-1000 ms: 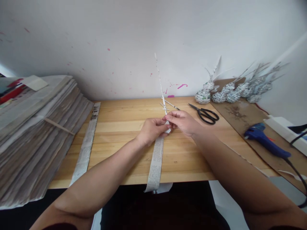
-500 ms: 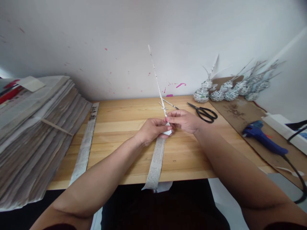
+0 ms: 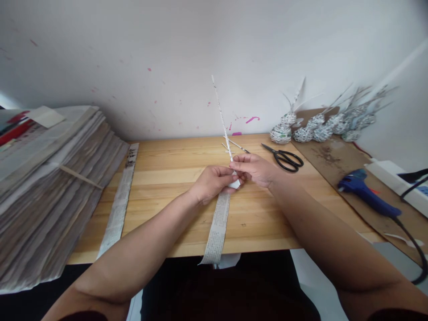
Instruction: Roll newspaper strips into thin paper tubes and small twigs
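Observation:
Over the middle of the table, my left hand (image 3: pixel 214 182) pinches a printed paper strip (image 3: pixel 219 223) near its upper end. The strip hangs down from there past the table's front edge. My right hand (image 3: pixel 254 169) grips the lower part of a thin rolled paper tube (image 3: pixel 221 116), which rises up and slightly left. Where the fingers meet, the strip's white folded end joins the tube; the fingers partly hide this joint. Another thin paper stick (image 3: pixel 237 145) lies on the table behind the hands. Black-handled scissors (image 3: pixel 284 158) lie just beyond my right hand.
A tall banded stack of paper (image 3: pixel 63 191) stands at the left, beside another newspaper strip (image 3: pixel 118 200). Several woven paper gourds (image 3: pixel 281 133) sit at the back right. A blue glue gun (image 3: pixel 369 194) rests on the brown board (image 3: pixel 321 165), near a white power strip (image 3: pixel 397 183).
The paper tube's upper tip has come lower and slightly to the right. Both hands keep nearly the same place and the same hold.

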The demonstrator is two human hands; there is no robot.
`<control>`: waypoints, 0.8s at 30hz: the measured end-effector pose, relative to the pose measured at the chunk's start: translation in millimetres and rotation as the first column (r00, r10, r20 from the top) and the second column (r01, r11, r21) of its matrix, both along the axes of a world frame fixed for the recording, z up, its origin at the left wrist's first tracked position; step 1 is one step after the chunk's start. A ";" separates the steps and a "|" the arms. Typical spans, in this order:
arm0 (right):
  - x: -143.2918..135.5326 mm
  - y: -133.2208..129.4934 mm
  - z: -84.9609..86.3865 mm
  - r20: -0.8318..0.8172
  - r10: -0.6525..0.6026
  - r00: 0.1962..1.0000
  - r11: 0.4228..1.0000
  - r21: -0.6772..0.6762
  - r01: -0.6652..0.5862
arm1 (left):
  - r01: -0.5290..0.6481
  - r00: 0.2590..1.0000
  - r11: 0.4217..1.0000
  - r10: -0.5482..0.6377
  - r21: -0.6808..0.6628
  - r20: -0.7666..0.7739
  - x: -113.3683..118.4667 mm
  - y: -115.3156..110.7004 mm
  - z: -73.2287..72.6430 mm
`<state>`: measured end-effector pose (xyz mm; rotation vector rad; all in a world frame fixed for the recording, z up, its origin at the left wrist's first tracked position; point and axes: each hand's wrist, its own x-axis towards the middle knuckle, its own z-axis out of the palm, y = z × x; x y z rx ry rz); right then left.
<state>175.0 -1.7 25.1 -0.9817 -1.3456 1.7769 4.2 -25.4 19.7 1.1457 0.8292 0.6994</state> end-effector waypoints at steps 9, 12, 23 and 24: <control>9.0 3.9 -0.3 -0.070 0.150 0.986 0.988 -0.030 -0.153 | 0.042 0.999 0.998 -0.042 -0.052 0.004 -0.1 -1.0 2.5; 7.4 6.2 -2.8 -0.033 0.103 0.994 0.995 -0.002 -0.104 | 0.035 0.999 0.999 -0.035 -0.025 -0.001 0.4 -0.9 1.9; 4.5 4.6 -3.3 0.057 0.027 0.998 0.999 0.041 -0.029 | 0.036 0.999 0.999 -0.037 -0.015 -0.026 1.5 -1.3 -1.6; 4.8 4.4 -3.6 0.056 0.038 0.998 0.998 0.046 -0.041 | 0.040 0.999 0.999 -0.040 -0.010 -0.025 1.2 -1.0 -2.6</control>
